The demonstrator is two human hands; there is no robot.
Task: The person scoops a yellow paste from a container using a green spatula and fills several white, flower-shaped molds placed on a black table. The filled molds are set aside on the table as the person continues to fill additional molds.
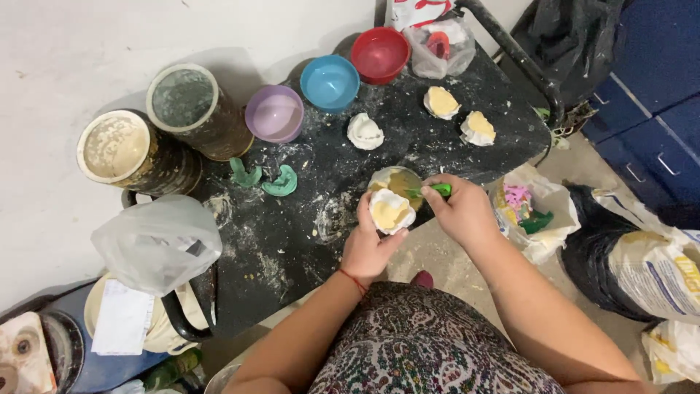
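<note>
The left hand (368,244) is curling its fingers around a white mould (390,211) filled with yellowish paste, holding it at the near edge of the black table (292,241). The right hand (459,211) is pinching a green-handled tool (436,190), its tip reaching into a small mixing cup (394,180) just behind the mould. Farther back, three filled moulds (441,103) are lying near the blue bowl (329,82).

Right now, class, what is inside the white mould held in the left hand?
The white mould in the left hand is filled with a pale yellow paste. The paste covers whatever shape lies on the mould's floor, so that cannot be seen.
</note>
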